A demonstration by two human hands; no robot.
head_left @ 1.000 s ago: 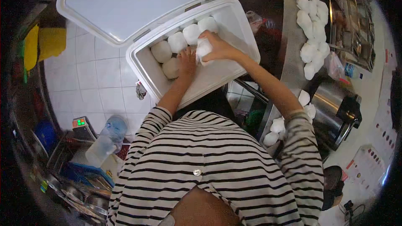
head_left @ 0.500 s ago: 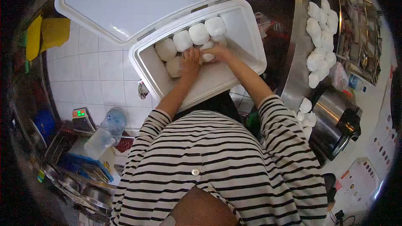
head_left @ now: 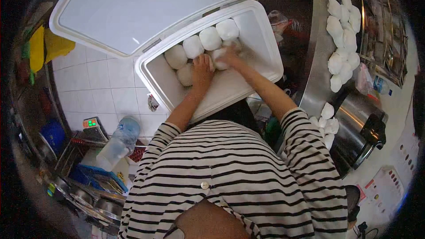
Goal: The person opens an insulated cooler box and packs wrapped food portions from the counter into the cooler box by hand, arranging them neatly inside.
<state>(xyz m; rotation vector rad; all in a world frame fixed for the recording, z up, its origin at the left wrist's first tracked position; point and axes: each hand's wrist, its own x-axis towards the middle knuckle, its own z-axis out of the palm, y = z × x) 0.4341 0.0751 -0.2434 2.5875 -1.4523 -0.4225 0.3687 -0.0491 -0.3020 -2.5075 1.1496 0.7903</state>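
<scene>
Inside the white lidded box [head_left: 261, 68] several smooth white dough-like balls sit in rows; their exact kind is unclear. A back-row ball [head_left: 210, 38] lies just beyond my hands, and another ball [head_left: 184, 75] is left of them in the nearer row. My left hand [head_left: 203, 68] is closed, its fingers bent over a ball in the nearer row that it mostly hides. Close on its right, my right hand [head_left: 229, 57] touches a white ball [head_left: 218, 59]. Motion smears the right fingers, so their grip does not show.
The box's raised lid [head_left: 155, 13] leans back at the far side. On the steel counter [head_left: 312, 48] to the right lie several white bundles [head_left: 343, 31], near a steel appliance [head_left: 356, 124]. A large plastic bottle [head_left: 121, 139] and a scale [head_left: 93, 126] stand at left.
The view has shifted slightly. My right hand has moved a little at the white balls and is more blurred; the left stays in nearly the same place.
</scene>
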